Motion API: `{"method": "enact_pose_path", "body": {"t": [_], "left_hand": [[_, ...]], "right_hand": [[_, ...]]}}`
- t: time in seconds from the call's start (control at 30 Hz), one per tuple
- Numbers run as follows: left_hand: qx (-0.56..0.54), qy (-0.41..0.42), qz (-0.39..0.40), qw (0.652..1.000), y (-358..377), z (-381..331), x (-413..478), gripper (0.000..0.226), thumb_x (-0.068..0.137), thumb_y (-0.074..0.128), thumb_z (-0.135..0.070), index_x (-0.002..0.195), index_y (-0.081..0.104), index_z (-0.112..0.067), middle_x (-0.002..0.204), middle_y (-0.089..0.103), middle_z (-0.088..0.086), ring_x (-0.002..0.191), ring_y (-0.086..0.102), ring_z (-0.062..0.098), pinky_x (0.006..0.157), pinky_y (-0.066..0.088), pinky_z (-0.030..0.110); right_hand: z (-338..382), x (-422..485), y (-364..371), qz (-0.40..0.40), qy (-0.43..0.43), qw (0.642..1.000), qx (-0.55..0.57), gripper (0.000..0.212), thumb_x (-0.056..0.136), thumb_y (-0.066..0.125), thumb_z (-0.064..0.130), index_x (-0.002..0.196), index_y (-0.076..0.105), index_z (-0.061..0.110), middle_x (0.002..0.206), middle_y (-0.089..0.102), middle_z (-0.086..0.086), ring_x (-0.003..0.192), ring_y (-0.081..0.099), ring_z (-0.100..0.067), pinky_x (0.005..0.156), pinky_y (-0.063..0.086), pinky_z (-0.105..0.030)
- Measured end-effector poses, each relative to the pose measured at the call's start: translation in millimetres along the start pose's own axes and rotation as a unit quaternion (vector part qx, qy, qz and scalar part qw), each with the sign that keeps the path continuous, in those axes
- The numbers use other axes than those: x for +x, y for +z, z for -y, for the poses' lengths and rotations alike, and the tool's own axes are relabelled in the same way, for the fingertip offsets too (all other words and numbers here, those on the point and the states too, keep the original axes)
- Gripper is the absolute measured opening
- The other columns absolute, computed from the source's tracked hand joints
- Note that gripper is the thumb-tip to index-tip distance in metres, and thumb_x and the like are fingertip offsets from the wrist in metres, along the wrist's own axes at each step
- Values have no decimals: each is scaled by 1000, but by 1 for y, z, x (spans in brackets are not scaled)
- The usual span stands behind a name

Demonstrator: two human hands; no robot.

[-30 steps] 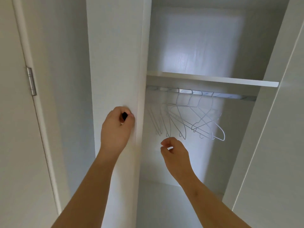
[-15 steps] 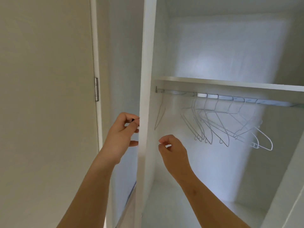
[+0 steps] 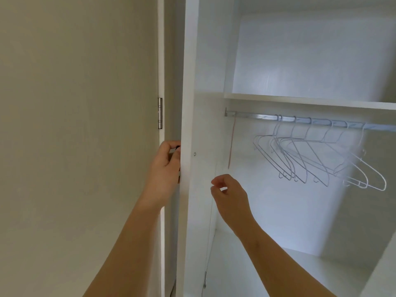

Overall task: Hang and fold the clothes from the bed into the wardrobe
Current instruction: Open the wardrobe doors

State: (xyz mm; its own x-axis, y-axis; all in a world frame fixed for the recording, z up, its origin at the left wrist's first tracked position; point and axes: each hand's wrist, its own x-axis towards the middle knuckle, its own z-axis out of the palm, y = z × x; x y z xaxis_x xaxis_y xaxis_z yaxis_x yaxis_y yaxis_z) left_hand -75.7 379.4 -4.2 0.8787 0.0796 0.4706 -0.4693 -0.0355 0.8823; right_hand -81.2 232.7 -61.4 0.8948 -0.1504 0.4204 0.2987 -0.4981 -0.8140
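Observation:
The white wardrobe door (image 3: 188,103) stands swung out, its edge facing me. My left hand (image 3: 166,168) grips the small black knob (image 3: 177,148) on the door's far face, fingers curled round it. My right hand (image 3: 229,196) hovers inside the open wardrobe with loosely curled fingers and holds nothing. Several white wire hangers (image 3: 317,161) hang bare on the metal rail (image 3: 300,120) under a white shelf (image 3: 310,101). No clothes or bed are in view.
A beige wall or door panel (image 3: 75,125) with a metal hinge (image 3: 160,113) fills the left. A thin reddish strip (image 3: 231,144) hangs by the rail's left end. The wardrobe floor (image 3: 267,264) lies below the hangers.
The left hand has swung the door further open, so it now shows edge-on. More of the interior and hangers has come into view. The right hand has stayed in place.

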Motion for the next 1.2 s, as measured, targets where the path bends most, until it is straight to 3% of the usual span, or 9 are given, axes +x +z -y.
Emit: {"method": "enact_pose_path", "body": {"t": [0.3, 0.4, 0.57, 0.73, 0.83, 0.9, 1.0, 1.07, 1.2], "left_hand": [[-9, -14, 0, 1000, -29, 8, 17, 27, 99, 38, -15, 82, 54, -28, 69, 61, -2, 63, 52, 20, 60, 43, 35], [-11, -6, 10, 1000, -29, 7, 15, 25, 99, 38, -15, 86, 55, -29, 74, 61, 0, 64, 52, 19, 59, 43, 34], [2, -4, -9, 1000, -30, 11, 17, 25, 99, 38, -17, 88, 55, -32, 85, 58, 17, 72, 52, 26, 67, 46, 42], [-13, -28, -16, 999, -32, 24, 5, 37, 98, 39, -10, 103, 53, -44, 84, 57, 14, 77, 56, 28, 74, 52, 45], [-22, -63, -49, 997, -33, 44, -20, 35, 96, 42, -7, 104, 53, -39, 79, 60, 8, 79, 59, 25, 82, 51, 44], [-21, -80, -79, 993, -30, 53, -40, 32, 93, 46, -9, 95, 54, -39, 78, 60, 2, 80, 60, 23, 82, 51, 36], [15, -76, -119, 990, -21, 59, -78, 23, 90, 50, -9, 97, 55, -31, 80, 57, -7, 75, 55, 11, 64, 44, 9], [44, -74, -98, 991, -12, 60, -108, 21, 91, 51, -12, 104, 54, -28, 89, 56, -11, 79, 53, 2, 64, 40, 9], [22, -156, 33, 987, 14, 57, -166, 22, 92, 52, -17, 107, 52, -33, 99, 58, -9, 87, 58, 8, 73, 48, 22]], "right_hand": [[7, 1, 24, 14, 16, 1000, -17, 16, 91, 51, 15, 94, 52, 30, 98, 55, 14, 74, 54, 1, 64, 38, -8], [7, -1, 28, 13, 26, 999, -16, 17, 91, 51, 15, 93, 51, 32, 98, 55, 15, 73, 55, 0, 62, 37, -8], [7, -8, 25, 11, 35, 999, -21, 15, 91, 51, 14, 95, 51, 29, 98, 55, 12, 75, 54, 0, 65, 39, -8], [4, -25, 11, 1, 51, 999, -15, 14, 91, 50, 14, 95, 52, 28, 99, 55, 11, 73, 53, -2, 65, 40, -11], [2, -41, -1, -4, 61, 998, -16, 14, 92, 50, 14, 95, 51, 28, 98, 54, 12, 72, 53, -3, 63, 41, -12], [0, -55, -9, -16, 70, 997, -13, 14, 91, 50, 14, 94, 52, 28, 96, 54, 14, 71, 53, -2, 62, 40, -11], [-7, -83, -23, -24, 92, 995, -14, 13, 91, 51, 15, 94, 53, 28, 93, 53, 16, 73, 52, -1, 63, 39, -13], [-15, -109, -31, -30, 117, 993, -10, 13, 91, 51, 15, 95, 54, 27, 92, 52, 18, 73, 52, -2, 63, 39, -14], [-31, -166, -52, -49, 176, 983, -8, 13, 90, 51, 15, 94, 54, 27, 90, 52, 19, 72, 50, -1, 65, 39, -17]]}}
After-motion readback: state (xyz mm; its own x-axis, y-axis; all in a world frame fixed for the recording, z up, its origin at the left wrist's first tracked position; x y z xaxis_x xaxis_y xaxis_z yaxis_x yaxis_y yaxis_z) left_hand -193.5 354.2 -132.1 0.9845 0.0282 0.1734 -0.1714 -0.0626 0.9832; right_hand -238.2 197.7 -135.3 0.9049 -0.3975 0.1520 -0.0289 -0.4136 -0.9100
